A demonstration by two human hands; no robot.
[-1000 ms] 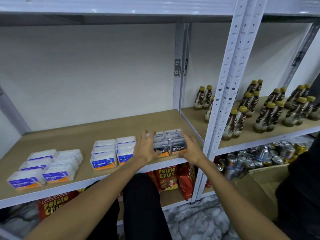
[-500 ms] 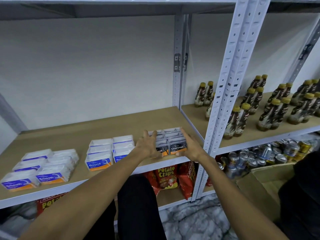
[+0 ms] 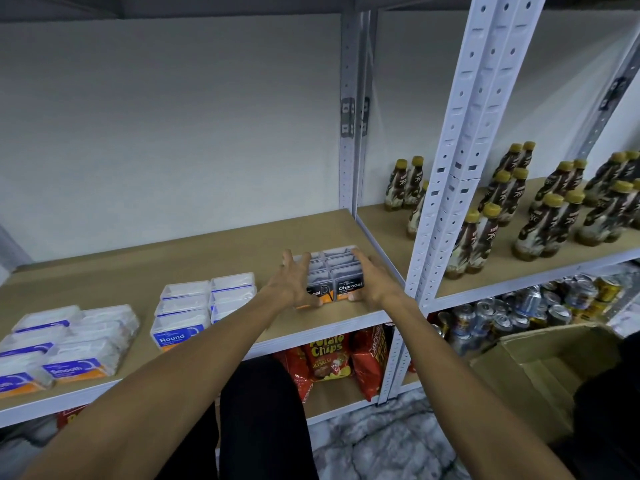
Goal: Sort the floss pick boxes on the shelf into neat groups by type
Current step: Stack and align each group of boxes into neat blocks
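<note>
Three groups of floss pick boxes sit along the front of the wooden shelf (image 3: pixel 145 268). White and blue "Smooth" boxes (image 3: pixel 74 355) lie at the far left. "Round" boxes (image 3: pixel 183 313) stand in two rows in the middle. Black "Charcoal" boxes (image 3: pixel 337 271) form a two-row block at the right. My left hand (image 3: pixel 291 282) presses flat against that block's left side and my right hand (image 3: pixel 372 280) against its right side, fingers extended, squeezing the block between the palms.
A white perforated steel upright (image 3: pixel 460 161) stands right of my hands. Several brown bottles with gold caps (image 3: pixel 554 209) fill the neighbouring shelf. Below are potato chip bags (image 3: pixel 327 358), cans (image 3: pixel 512 313) and an open cardboard box (image 3: pixel 540 372).
Both hands stay pressed on the sides of the Charcoal block and have slid slightly farther back along it. The camera has tilted a little.
</note>
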